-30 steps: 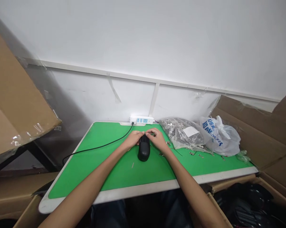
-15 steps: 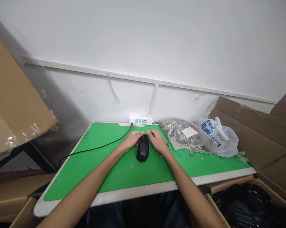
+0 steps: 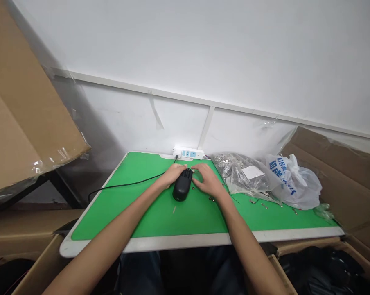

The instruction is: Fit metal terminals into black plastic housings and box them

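Observation:
A black, rounded, mouse-shaped plastic housing (image 3: 182,189) lies on the green table mat, its slotted end facing away from me and tilted slightly right. My left hand (image 3: 174,174) grips the far left side of this housing, thumb near its slotted end. To the right is my right hand (image 3: 206,179), thumb and forefinger spread apart beside the housing's far right corner. Something small and shiny shows near that forefinger tip, too small to name. Small metal pieces (image 3: 211,199) lie on the mat beneath my right wrist.
A white power strip (image 3: 189,153) with a black cable (image 3: 126,187) sits at the back. On the right are a clear bag of metal parts (image 3: 234,172), a white plastic bag (image 3: 298,184) and scattered metal pieces (image 3: 265,205). Cardboard boxes (image 3: 28,106) flank the table.
My right thumb and forefinger have spread and moved off the housing's far end. The housing has turned slightly, while my left hand stays on it. The whole view has shifted a little.

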{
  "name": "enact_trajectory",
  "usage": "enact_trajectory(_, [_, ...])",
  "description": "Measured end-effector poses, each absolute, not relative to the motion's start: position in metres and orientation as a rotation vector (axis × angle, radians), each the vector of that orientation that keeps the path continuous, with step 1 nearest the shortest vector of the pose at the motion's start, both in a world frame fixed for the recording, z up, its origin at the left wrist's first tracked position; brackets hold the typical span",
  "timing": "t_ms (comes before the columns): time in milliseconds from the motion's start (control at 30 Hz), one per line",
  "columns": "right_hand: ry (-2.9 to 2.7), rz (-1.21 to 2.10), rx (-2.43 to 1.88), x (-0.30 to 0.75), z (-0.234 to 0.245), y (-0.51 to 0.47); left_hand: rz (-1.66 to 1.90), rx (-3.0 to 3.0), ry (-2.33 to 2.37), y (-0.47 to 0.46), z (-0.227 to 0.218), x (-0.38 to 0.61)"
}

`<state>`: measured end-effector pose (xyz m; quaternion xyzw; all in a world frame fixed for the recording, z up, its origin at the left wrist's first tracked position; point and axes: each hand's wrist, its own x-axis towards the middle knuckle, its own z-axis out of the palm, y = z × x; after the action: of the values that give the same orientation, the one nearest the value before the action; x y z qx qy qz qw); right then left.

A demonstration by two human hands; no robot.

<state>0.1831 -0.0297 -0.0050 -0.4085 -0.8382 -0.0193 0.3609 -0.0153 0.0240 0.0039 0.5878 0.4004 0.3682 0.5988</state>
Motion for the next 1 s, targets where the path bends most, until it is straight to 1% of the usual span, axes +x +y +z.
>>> enact_trajectory(300, [-2.251,-0.032,-0.973,0.1791,-0.0118,-0.0245,0.735,1.22,0.88,0.0161,0.0039,-0.0084])
enact_trajectory(533, [-2.238,-0.075,-0.961,0.1793,-0.0116,-0.0263,0.756,1.219,0.86,0.0222,-0.0012,-0.0094])
enact_trajectory(733, [-2.251,-0.135,-0.958,0.1797,-0.0133,-0.0263,0.73,1.187,0.837,0.0183,0.0043,-0.0077])
enact_trajectory(1000, [-2.269,-0.151,-0.984,0.1802,-0.0126,-0.0283,0.747,1.231,0.898,0.0185,0.0033,-0.0078])
